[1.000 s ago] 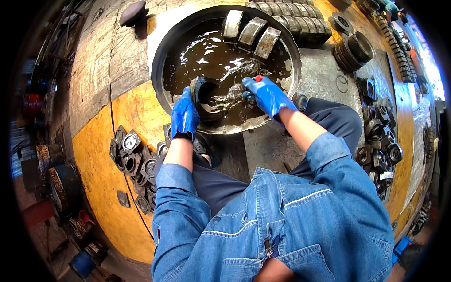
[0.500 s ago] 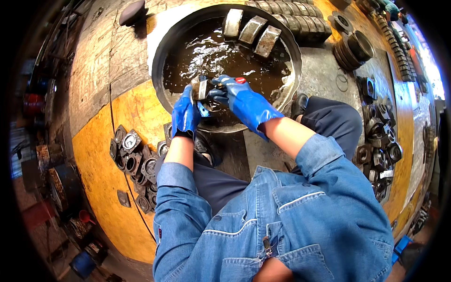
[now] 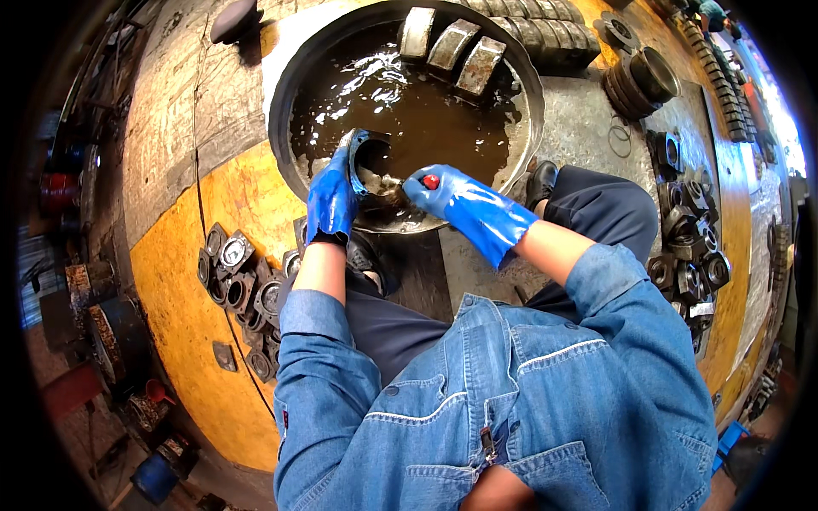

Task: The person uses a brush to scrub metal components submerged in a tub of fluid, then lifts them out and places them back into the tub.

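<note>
Over the near left part of a round metal basin (image 3: 535,119) of murky brown liquid, my left hand (image 3: 332,203), in a blue rubber glove, grips a dark metal housing (image 3: 361,138) with a wide round opening. Its opening is turned toward my right hand. My right hand (image 3: 464,204), gloved the same way, is closed round a tool with a red handle end (image 3: 431,181). The tool's pale working end lies at the lower edge of the opening; its exact kind cannot be made out. Three curved metal blocks (image 3: 453,44) rest at the basin's far side.
Loose metal flange parts (image 3: 243,289) lie piled on the left boards, with more metal parts (image 3: 686,230) at the right. Rows of metal blocks (image 3: 554,43) stand behind the basin. A ribbed metal cylinder (image 3: 639,83) and thin rings (image 3: 619,140) are at the far right.
The metal housing has turned so its round opening faces right. My right hand has moved slightly down and right, and the tool's red end shows more plainly.
</note>
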### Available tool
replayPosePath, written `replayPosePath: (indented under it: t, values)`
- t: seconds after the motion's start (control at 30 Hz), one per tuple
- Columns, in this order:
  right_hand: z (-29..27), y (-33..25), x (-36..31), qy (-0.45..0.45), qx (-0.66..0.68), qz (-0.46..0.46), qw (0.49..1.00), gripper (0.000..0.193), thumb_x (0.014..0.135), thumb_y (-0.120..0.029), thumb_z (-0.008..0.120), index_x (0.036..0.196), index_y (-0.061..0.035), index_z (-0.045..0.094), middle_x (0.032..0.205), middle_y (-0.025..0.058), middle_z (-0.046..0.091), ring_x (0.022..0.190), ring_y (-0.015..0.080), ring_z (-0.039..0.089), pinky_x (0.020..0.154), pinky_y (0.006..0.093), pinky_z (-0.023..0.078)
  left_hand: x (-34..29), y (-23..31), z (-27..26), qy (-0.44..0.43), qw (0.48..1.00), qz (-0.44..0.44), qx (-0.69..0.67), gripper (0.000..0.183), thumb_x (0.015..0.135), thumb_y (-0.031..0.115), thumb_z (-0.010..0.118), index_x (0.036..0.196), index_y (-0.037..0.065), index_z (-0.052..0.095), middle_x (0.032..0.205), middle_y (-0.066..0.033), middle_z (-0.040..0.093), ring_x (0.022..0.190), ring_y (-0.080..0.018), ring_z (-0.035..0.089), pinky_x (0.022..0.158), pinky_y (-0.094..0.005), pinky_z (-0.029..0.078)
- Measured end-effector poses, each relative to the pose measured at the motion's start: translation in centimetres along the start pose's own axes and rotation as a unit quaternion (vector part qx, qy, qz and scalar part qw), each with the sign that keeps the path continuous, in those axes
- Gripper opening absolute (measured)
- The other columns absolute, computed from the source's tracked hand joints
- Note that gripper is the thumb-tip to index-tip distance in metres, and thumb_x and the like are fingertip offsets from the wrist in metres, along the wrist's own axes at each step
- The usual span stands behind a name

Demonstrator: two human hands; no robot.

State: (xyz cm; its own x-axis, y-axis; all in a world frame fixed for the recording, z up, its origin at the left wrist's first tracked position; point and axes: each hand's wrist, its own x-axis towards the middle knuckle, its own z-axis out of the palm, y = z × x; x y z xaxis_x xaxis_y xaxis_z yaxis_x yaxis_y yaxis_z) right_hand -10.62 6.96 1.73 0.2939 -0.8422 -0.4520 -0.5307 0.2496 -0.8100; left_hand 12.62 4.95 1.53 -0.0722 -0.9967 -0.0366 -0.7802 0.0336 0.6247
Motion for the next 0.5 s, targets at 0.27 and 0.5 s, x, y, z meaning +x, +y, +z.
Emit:
replayPosePath:
  t: [0.27,0.5]
  values:
    - [-3.0,2.0,7.6,0.140,0.109,-0.068,0.982,0.020,0.099,-0.019,0.064,0.101,-0.0031,0.076,0.086,0.0019,0.072,0.080,0.0106,0.064,0.078,0.0290,0.055,0.5,-1.0,0.9,0.009,0.992,-0.045,-0.120,0.043,0.104,0.026,0.053,0.133,-0.003,0.065,0.113,-0.0279,0.073,0.103,-0.0378,0.067,0.090,-0.0439,0.053]
    - [-1.8,4.0,10.1,0.176,0.206,-0.023,0.962,0.026,0.101,-0.029,0.067,0.093,-0.0054,0.075,0.074,-0.0001,0.065,0.070,0.0122,0.055,0.072,0.0330,0.051,2.1,-0.6,1.6,-0.035,0.933,-0.265,-0.243,0.047,0.109,0.034,0.051,0.136,-0.001,0.065,0.114,-0.0287,0.075,0.105,-0.0384,0.072,0.092,-0.0446,0.054]
